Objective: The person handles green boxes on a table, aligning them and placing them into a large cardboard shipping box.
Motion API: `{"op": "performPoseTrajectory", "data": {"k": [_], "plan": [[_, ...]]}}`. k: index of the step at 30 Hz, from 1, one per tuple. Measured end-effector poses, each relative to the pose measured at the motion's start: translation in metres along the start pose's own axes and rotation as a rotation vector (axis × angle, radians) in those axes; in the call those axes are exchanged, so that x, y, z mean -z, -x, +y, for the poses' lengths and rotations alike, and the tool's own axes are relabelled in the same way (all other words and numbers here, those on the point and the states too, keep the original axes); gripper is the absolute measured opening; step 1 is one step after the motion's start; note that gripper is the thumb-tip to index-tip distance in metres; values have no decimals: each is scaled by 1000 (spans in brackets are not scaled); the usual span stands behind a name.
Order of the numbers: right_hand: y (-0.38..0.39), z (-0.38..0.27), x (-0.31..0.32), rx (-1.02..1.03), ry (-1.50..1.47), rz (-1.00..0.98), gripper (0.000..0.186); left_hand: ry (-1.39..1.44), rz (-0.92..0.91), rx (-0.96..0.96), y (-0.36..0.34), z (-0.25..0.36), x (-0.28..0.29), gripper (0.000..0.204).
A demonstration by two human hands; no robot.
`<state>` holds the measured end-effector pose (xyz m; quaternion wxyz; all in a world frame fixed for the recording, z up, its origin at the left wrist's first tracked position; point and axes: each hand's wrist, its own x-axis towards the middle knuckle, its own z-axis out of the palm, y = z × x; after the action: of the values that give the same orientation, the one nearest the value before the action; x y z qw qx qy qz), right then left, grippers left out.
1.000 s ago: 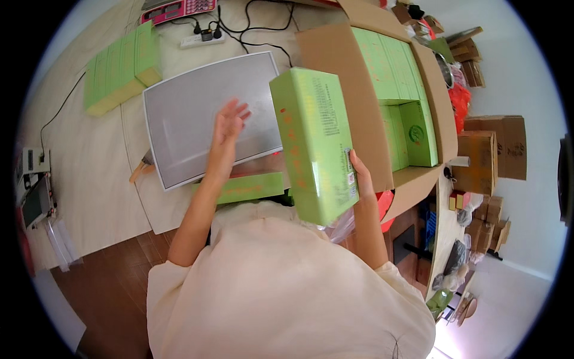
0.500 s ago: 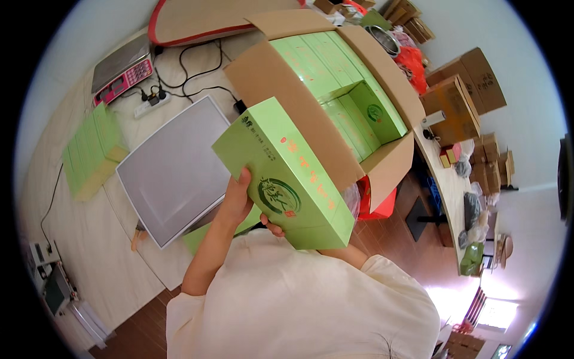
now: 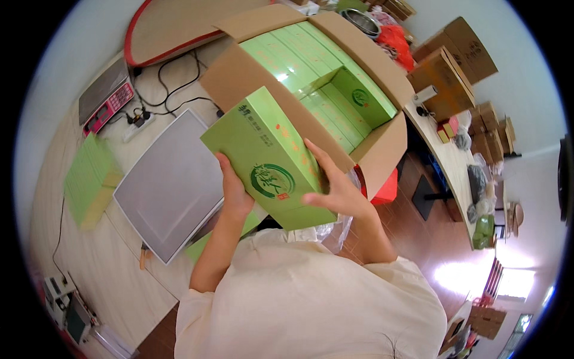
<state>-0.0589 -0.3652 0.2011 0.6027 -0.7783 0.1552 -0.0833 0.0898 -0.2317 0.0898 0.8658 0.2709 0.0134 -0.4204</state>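
Note:
A light green cardboard gift box (image 3: 266,164) with dark green and orange print is held tilted in front of my chest. My left hand (image 3: 237,194) grips its left edge, thumb on the front face and the other fingers hidden behind. Against the right side lies my right hand (image 3: 344,188), its long fingers along the narrow side and its thumb over the front face. Just beyond stands an open brown carton (image 3: 281,90), packed with several similar green boxes (image 3: 293,51). A gap in its near right part shows lower green boxes (image 3: 341,113).
A flat grey-topped tray or panel (image 3: 173,179) lies on the table left of the held box. More green boxes (image 3: 89,179) stand at the far left, near a pink-keyed scale (image 3: 107,105) and a power strip (image 3: 139,125) with black cables. Cardboard boxes (image 3: 442,84) stand at right.
My right hand has come out from behind the box to its right side. The green box has turned slightly and shifted left. The whole view has swung a little.

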Motion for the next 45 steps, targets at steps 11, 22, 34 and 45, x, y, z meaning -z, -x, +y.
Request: {"op": "performPoseTrajectory", "data": {"k": [11, 22, 34, 45], "plan": [[-41, -36, 170, 20, 1235, 303, 65, -720, -160, -195, -2, -3, -59, 52], [-156, 112, 292, -60, 1300, 320, 67, -730, 289, -194, 37, 11, 20, 40], [-168, 185, 169, 249, 1348, 644, 60, -558, 655, -379, 87, 32, 50, 34], [-44, 163, -215, 813, 504, -714, 72, -353, 1194, -753, 191, 45, 112, 21]]}}
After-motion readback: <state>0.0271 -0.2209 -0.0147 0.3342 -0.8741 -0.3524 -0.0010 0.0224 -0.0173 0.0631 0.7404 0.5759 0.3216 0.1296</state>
